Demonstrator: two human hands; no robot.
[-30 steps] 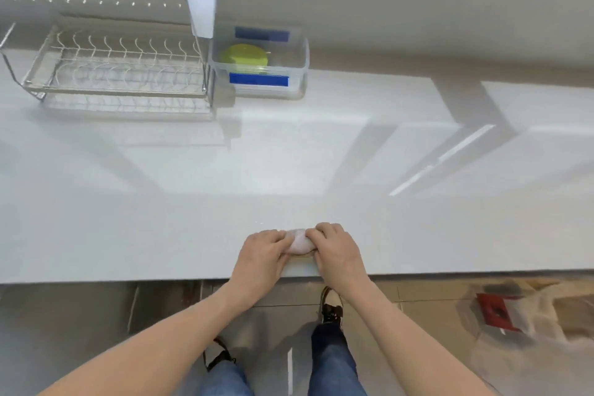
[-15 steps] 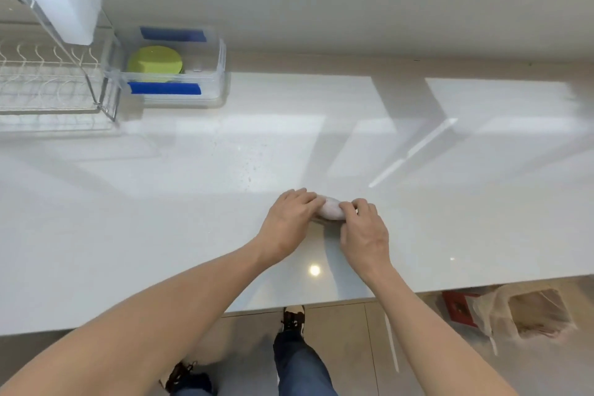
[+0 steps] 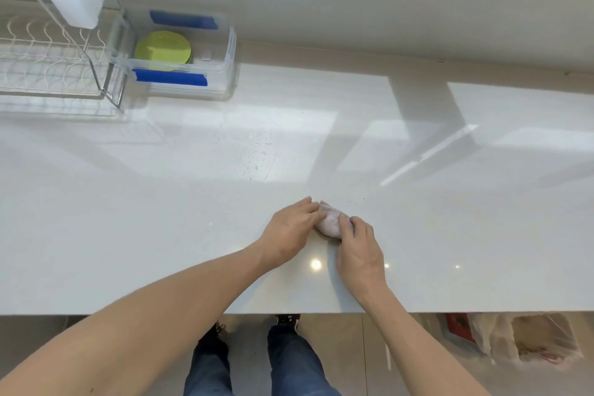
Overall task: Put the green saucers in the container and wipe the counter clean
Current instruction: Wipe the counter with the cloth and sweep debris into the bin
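Both hands press one small wadded cloth [image 3: 331, 222] on the desk [image 3: 160, 235]: left hand [image 3: 289, 230] and right hand [image 3: 358, 249] each keep a closed grip on it (near the front edge). Green saucers [image 3: 163, 50] sit in the container [image 3: 229, 51], far left; bare desk lies all round.

No readable text, blue strips on the container [image 3: 229, 51] seemingly blank, nothing legible elsewhere

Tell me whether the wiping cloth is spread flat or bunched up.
Bunched up: the cloth is a small wad on the counter, pressed between left hand and right hand.
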